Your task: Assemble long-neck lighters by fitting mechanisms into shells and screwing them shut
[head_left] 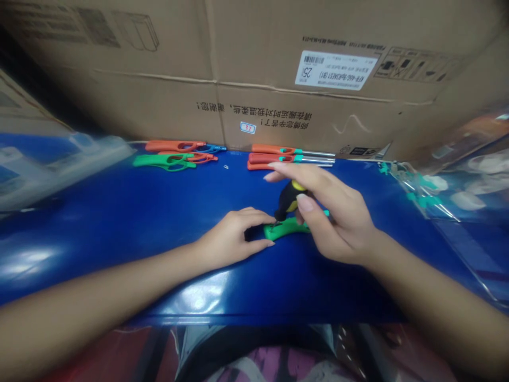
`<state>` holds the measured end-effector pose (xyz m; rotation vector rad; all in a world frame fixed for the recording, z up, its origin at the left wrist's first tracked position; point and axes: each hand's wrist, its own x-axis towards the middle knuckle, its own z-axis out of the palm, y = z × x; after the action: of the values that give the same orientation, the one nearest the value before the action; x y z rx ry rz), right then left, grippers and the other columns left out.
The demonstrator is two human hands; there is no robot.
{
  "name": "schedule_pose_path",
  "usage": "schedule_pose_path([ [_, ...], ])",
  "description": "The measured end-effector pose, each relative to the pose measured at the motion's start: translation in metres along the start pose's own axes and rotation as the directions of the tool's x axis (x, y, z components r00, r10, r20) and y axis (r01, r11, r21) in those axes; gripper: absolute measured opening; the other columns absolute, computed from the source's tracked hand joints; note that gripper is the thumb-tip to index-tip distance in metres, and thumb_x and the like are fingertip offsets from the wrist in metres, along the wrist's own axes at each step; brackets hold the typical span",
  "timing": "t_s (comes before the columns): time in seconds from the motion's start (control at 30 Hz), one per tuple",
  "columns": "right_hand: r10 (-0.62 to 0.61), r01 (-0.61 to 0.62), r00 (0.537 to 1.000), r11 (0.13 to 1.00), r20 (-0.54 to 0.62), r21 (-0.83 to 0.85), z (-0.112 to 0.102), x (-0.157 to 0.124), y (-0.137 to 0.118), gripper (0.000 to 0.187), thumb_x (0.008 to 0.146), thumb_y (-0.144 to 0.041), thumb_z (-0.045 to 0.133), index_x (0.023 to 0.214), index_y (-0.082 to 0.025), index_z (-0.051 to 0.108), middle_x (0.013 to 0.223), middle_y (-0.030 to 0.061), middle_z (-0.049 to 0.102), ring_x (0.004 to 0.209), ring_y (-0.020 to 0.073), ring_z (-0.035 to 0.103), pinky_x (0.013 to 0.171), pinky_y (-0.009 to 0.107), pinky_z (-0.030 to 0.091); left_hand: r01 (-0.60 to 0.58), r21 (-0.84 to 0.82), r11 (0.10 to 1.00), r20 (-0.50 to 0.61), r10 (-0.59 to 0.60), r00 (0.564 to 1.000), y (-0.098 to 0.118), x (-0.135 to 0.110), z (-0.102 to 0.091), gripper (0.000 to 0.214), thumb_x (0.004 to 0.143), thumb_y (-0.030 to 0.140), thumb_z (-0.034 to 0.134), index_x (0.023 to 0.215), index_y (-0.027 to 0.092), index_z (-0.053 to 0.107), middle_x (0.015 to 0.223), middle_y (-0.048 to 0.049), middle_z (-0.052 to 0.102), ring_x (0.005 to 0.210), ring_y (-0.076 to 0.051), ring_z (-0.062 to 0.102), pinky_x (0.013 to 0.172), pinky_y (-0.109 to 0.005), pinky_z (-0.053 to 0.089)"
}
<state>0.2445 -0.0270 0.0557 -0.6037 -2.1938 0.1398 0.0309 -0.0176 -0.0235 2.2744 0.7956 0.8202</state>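
A short black-and-yellow screwdriver stands tilted in my right hand, gripped between thumb and fingers. Its tip meets the left end of a green lighter body, which lies flat on the blue table. My left hand pinches that same end between thumb and fingertips, one on each side. Part of the green lighter's right end is hidden behind my right hand.
Orange and red lighters with metal tubes lie at the back by a large cardboard box. Left of them are orange and green handle shells and tiny metal pieces. Clear bags with teal parts rest at right; a tray at left.
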Motion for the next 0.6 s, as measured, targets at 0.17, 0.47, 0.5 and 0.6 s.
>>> schedule_pose_path([
  [0.17,0.009,-0.013,0.994,0.999,-0.110,-0.031,-0.0012,0.0025,0.0033,0.022,0.093,-0.025,0.065,0.115,-0.023,0.070,0.097,0.0054,0.073,0.084,0.0184,0.068,0.075,0.034,0.059,-0.011,0.012,1.000,-0.001,0.011,1.000,-0.0002,0.0000,0.0003,0.035,0.085,0.023,0.076,0.120,0.020,0.069,0.117,-0.0069,0.074,0.109,-0.022,0.069,0.097,-0.037,0.055],
  [0.47,0.040,-0.039,0.999,0.999,-0.025,0.039,-0.0054,0.0038,0.0073,0.025,0.097,-0.023,0.059,0.121,-0.023,0.067,0.100,0.0048,0.073,0.085,0.0173,0.069,0.079,0.034,0.059,-0.006,0.017,1.000,-0.001,0.006,1.000,-0.0002,-0.0006,0.0005,0.037,0.085,0.023,0.076,0.121,0.020,0.069,0.117,-0.0070,0.074,0.110,-0.022,0.069,0.098,-0.036,0.054],
  [0.5,0.009,-0.010,0.997,1.000,-0.076,-0.018,-0.0046,0.0035,0.0075,0.021,0.094,-0.024,0.065,0.114,-0.023,0.070,0.097,0.0048,0.073,0.085,0.0186,0.069,0.079,0.034,0.059,-0.009,0.014,1.000,-0.004,0.009,1.000,-0.0005,-0.0007,0.0006,0.036,0.085,0.024,0.076,0.121,0.020,0.069,0.118,-0.0073,0.074,0.111,-0.023,0.068,0.098,-0.037,0.055],
  [0.6,-0.042,0.032,0.996,0.993,-0.082,-0.117,-0.0024,0.0028,0.0076,0.024,0.095,-0.023,0.061,0.118,-0.022,0.068,0.112,0.0090,0.072,0.100,0.0227,0.069,0.085,0.037,0.059,-0.010,0.014,1.000,0.000,0.010,1.000,-0.0005,-0.0006,0.0004,0.037,0.086,0.024,0.076,0.122,0.020,0.068,0.117,-0.0070,0.074,0.110,-0.022,0.068,0.098,-0.037,0.055],
])
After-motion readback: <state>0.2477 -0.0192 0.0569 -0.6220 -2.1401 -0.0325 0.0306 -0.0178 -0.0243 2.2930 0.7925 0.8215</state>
